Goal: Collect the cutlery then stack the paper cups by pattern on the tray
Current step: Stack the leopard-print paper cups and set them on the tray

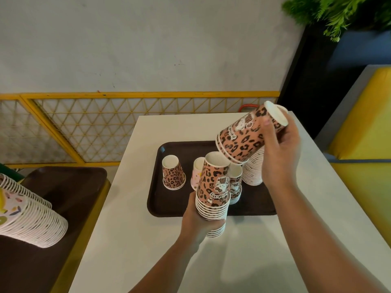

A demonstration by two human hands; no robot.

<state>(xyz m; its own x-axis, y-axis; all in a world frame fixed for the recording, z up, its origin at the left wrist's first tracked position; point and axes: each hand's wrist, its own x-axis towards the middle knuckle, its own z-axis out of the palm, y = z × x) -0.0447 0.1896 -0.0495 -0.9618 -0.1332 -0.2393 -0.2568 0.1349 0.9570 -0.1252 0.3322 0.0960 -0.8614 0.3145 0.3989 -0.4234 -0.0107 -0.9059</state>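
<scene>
- Stacking step: left hand (200, 223) grips an upside-down leopard stack (213, 193) above the tray's (169, 206) near edge.
- Right hand (279, 149) fingers curl round tilted leopard cups (243, 137).
- Next, I judge: level those rims, slide over the stack.

This looks like a small cafe or snack shop. A white counter (275, 240) holds a brown tray (169, 206) like the ones used to serve food. Many paper cups (254, 172) stand in tall stacks, far more than a home would keep. A second tray (69, 187) with another long cup stack (31, 220) sits to the left. There is a yellow seat (364, 123), a yellow fence (105, 125) by the wall, and a green plant (338, 11) above.
</scene>
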